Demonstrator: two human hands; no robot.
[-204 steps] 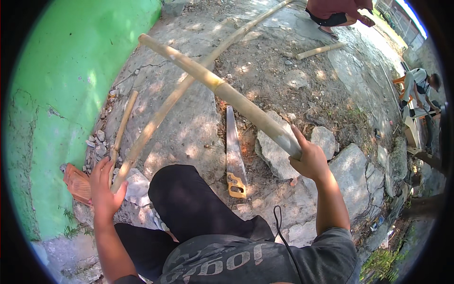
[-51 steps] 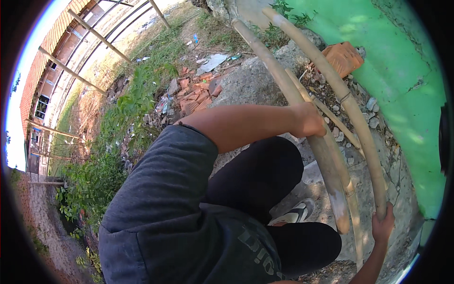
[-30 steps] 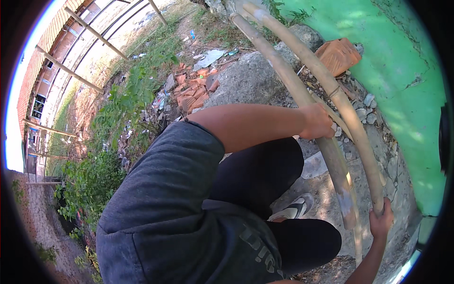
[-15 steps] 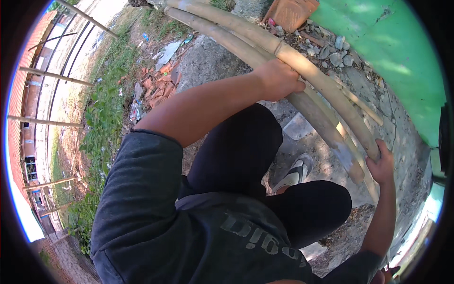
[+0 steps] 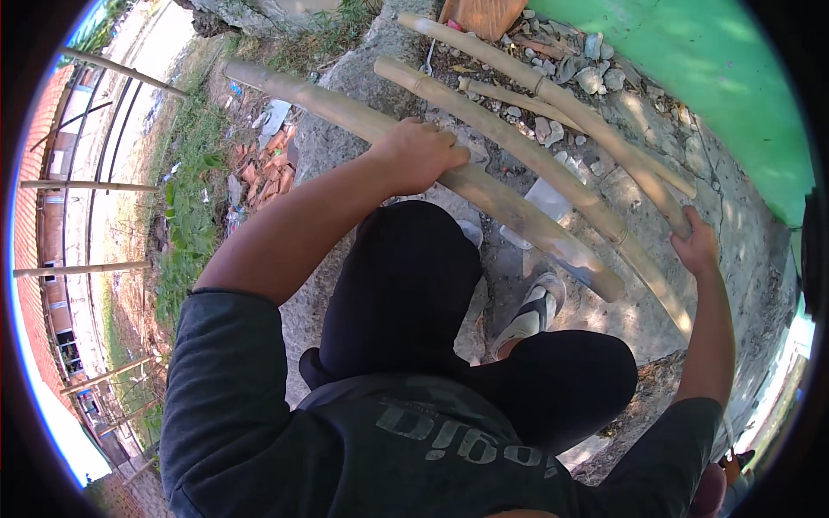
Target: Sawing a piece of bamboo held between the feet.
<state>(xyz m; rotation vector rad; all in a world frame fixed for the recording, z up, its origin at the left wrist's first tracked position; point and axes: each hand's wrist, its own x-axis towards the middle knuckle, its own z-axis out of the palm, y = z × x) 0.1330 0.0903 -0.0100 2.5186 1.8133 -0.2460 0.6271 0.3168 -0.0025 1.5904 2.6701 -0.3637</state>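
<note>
The thick bamboo pole (image 5: 527, 224) has swung left, away from the middle pole (image 5: 522, 148), clamped in the fingers of the left hand (image 5: 421, 158). The fingers of the right hand (image 5: 698, 249) grip a third pole (image 5: 570, 108) by its end. Beyond both sets of fingers is a terracotta tile (image 5: 488, 15).

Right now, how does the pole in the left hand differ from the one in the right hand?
The left pole looks thicker; the right pole looks slimmer.
The left hand grips the left pole near mid-length, while the right hand holds the right pole at its lower end.
The right pole lies closer to the green wall than the left pole.
Both are tan and slant down rightward in view.
</note>
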